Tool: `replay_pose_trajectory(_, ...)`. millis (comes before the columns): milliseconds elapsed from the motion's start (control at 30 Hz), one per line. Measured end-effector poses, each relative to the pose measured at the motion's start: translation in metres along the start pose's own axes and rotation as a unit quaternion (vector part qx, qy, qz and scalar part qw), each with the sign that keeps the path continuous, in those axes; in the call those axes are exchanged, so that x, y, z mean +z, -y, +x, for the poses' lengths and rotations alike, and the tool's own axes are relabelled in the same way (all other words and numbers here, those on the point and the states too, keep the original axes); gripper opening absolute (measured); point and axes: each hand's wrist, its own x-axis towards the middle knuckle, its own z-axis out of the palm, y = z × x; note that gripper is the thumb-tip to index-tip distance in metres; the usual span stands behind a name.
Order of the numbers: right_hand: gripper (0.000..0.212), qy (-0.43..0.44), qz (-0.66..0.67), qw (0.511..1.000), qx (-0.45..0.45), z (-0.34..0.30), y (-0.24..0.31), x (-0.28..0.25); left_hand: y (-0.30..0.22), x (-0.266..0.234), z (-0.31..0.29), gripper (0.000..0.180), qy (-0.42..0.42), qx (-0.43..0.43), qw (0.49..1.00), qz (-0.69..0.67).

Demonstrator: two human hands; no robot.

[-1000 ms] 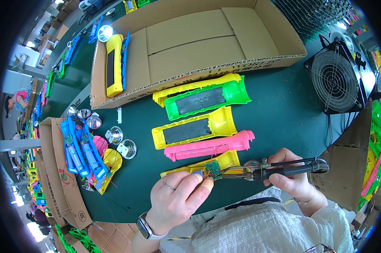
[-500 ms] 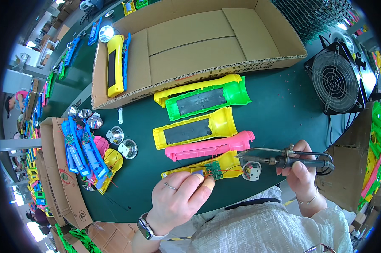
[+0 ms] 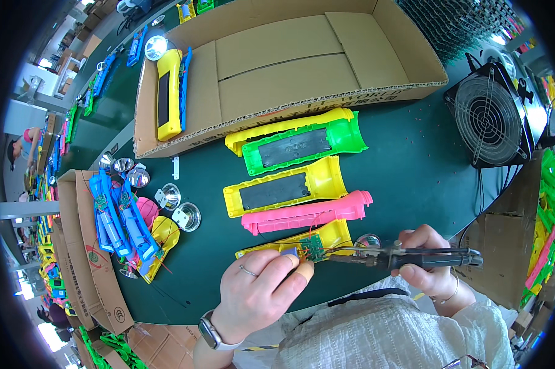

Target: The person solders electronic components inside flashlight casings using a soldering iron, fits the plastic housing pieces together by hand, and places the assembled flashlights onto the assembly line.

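My left hand (image 3: 259, 288) is closed in a pinch on a small purple part (image 3: 291, 251) at the near side of a green circuit board (image 3: 312, 248). The board lies over a yellow flashlight shell half (image 3: 336, 233), with thin red and dark wires running from it. In my right hand (image 3: 428, 270), the fingers wrap round a black soldering iron (image 3: 413, 257) with a thin metal tube along its top. Its tip points left, close to the board's right edge; contact cannot be made out. Behind the iron, a round silver reflector (image 3: 368, 241) is partly hidden.
Beyond lie a pink shell half (image 3: 305, 212), a yellow one (image 3: 326, 178) and a green one (image 3: 348, 135). A large cardboard box (image 3: 277, 101) stands at the back, a black fan (image 3: 489, 117) at right. Blue shells (image 3: 133, 224) and reflectors (image 3: 188, 216) are at left.
My right hand has brought the soldering iron left and slightly down, its tip now beside the circuit board. My left hand has stayed nearly in place.
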Motion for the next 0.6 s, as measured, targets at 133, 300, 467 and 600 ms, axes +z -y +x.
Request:
replay_pose_trajectory(133, 0.033, -0.119, 0.106, 0.986, -0.041, -0.001, -0.004, 0.002, 0.024, -0.020, 0.011, 0.018, -0.056, -0.063, 0.996, -0.034)
replay_pose_trajectory(300, 0.036, -0.187, 0.130, 0.970, -0.079, 0.002, -0.002, -0.006, 0.037, -0.018, 0.046, 0.026, 0.123, -0.068, 0.990, 0.027)
replay_pose_trajectory(467, 0.033, -0.250, 0.148, 0.951, -0.109, -0.007, -0.004, -0.009, 0.042, -0.009, 0.035, 0.024, 0.116, 0.004, 0.993, 0.008)
replay_pose_trajectory(600, 0.030, -0.259, 0.156, 0.947, -0.106, -0.006, -0.007, -0.017, 0.030, -0.012, 0.015, 0.025, 0.020, 0.024, 0.991, 0.128)
